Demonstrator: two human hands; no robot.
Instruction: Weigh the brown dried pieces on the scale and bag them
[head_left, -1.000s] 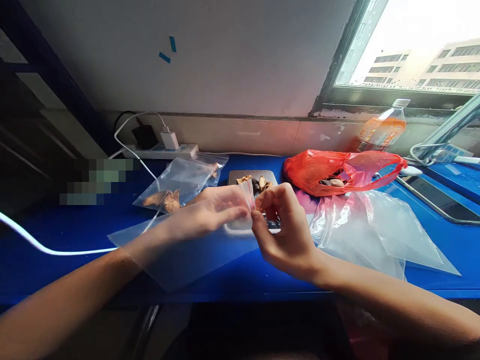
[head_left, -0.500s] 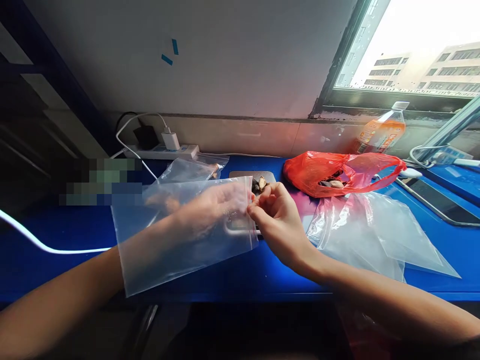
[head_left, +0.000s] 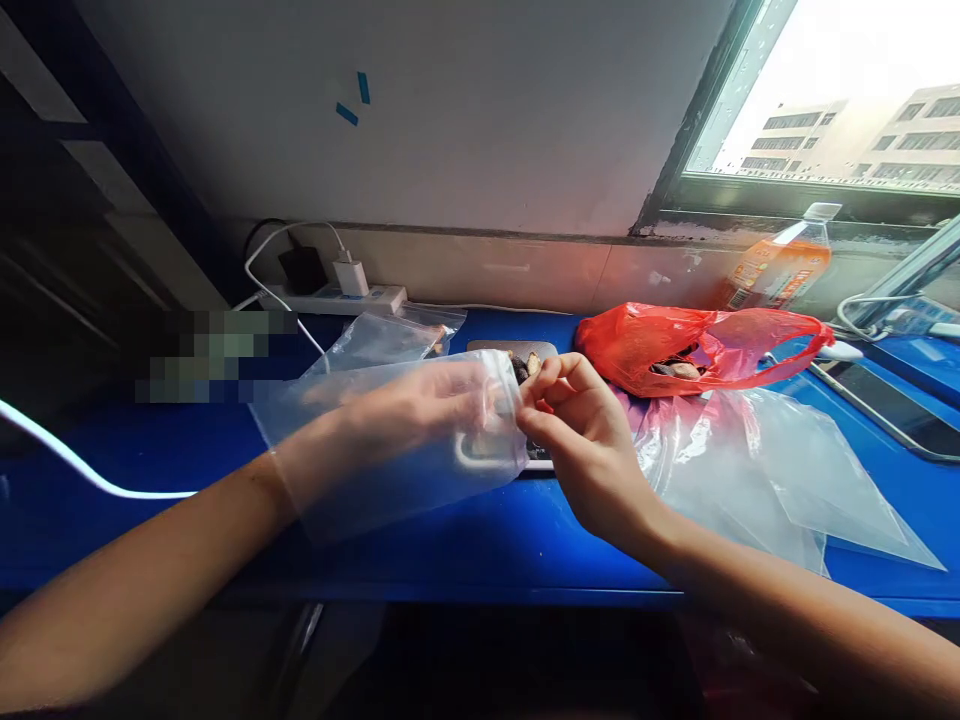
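Head view, then: where is the clear bag (head_left: 367, 490)?

Centre-left of the frame, above the tabletop (head_left: 450, 565), its long axis running from lower left up slightly to the right.

Which hand is nearer?

Both are at it. The right hand (head_left: 589, 440) has thumb and fingers pinched on its right edge, so the bag extends leftward from them. The left hand (head_left: 420, 405) shows through the film, stretched along that same axis, fingers pointing right.

Is the left one gripping?

I can't tell; it's blurred, and whether it is inside or behind the film is unclear too.

What is around them?

Just beyond the right fingers, dried pieces (head_left: 532, 364) lie on a scale (head_left: 525, 346), partly hidden. Farther right, a red bag (head_left: 645, 345) sits behind flat spare bags (head_left: 817, 470).
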